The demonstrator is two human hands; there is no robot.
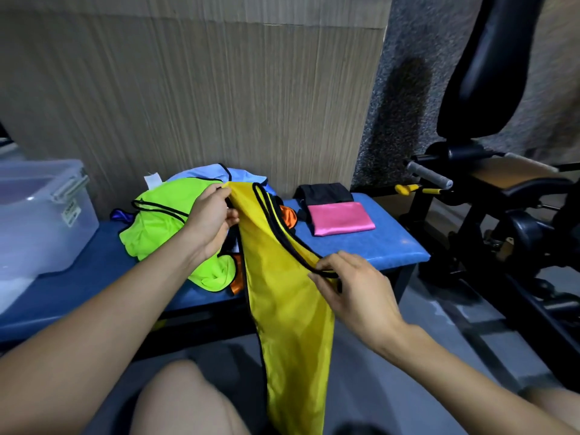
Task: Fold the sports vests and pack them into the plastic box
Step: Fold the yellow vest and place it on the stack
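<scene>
Yellow vest point(282, 277) strung lengthwise between both grips: left hand point(209, 219) pinching far strap, right hand point(348, 284) pinching near trim, apparently; body hanging off bench point(361, 246).

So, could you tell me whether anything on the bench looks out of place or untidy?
The unfolded vests lie in a crumpled heap on the blue bench, beside the folded pink vest and black vest. Nothing looks damaged. Both hands hold the yellow vest.
</scene>
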